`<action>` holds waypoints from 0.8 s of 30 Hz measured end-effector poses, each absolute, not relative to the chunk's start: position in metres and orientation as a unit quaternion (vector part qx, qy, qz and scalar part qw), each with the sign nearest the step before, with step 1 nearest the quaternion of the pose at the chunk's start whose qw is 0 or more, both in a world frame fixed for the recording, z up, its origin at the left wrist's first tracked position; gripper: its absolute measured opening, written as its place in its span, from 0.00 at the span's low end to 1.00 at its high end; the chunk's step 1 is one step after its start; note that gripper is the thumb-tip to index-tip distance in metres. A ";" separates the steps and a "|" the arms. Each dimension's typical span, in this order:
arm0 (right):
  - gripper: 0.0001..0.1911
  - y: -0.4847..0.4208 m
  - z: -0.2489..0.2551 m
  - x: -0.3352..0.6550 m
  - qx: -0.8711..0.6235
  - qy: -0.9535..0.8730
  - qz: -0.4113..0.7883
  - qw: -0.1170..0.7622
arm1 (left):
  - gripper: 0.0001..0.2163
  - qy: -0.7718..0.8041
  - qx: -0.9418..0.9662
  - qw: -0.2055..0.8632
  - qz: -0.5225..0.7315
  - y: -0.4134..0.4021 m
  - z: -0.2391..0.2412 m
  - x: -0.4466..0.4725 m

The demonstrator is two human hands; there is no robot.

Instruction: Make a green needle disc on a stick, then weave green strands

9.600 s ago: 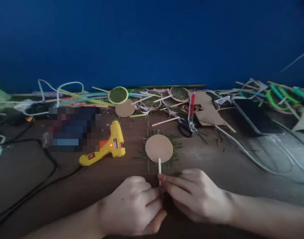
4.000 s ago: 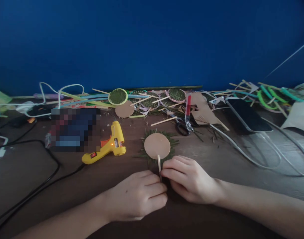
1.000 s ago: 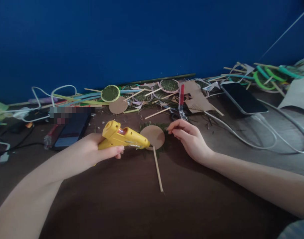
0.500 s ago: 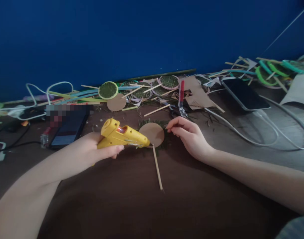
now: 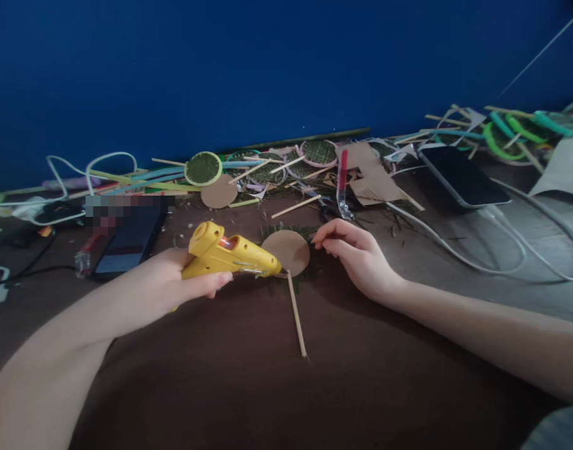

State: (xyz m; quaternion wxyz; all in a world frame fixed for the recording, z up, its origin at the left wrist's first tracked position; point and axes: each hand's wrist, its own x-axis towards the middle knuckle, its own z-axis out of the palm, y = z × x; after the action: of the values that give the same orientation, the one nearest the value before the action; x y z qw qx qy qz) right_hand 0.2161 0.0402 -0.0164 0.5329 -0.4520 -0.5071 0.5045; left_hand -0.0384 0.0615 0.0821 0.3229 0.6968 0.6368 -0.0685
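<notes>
My left hand (image 5: 174, 284) grips a yellow glue gun (image 5: 227, 255), its nozzle tip resting at the lower left edge of a round cardboard disc (image 5: 290, 250). The disc lies on green needle-like leaves (image 5: 277, 231) on the dark table, with a thin wooden stick (image 5: 296, 314) running from its lower edge toward me. My right hand (image 5: 356, 256) rests beside the disc's right edge, fingers curled, fingertips touching the leaves there. Whether it pinches anything I cannot make out.
Along the blue wall lie finished green discs (image 5: 202, 169), coloured strips, a spare cardboard disc (image 5: 219, 192), cardboard scraps (image 5: 373, 178), scissors and a red-handled tool (image 5: 342, 187). A phone (image 5: 129, 240) lies left, another phone (image 5: 464, 176) with white cables (image 5: 502, 250) right. Black cords trail at far left.
Earlier both hands held the stick below the disc and the glue gun lay on the table. Now my left hand holds the gun at the disc; over the last second little moved.
</notes>
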 end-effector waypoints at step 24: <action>0.06 0.040 -0.015 0.216 -0.459 -0.518 0.498 0.522 | 0.17 0.612 0.707 0.348 -0.066 0.063 0.084 -0.034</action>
State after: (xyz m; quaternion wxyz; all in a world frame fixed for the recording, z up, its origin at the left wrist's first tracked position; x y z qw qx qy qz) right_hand 0.2161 0.0395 -0.0154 0.5216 -0.4595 -0.5180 0.4984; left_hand -0.0344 0.0631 0.0841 0.3482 0.7068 0.6123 -0.0656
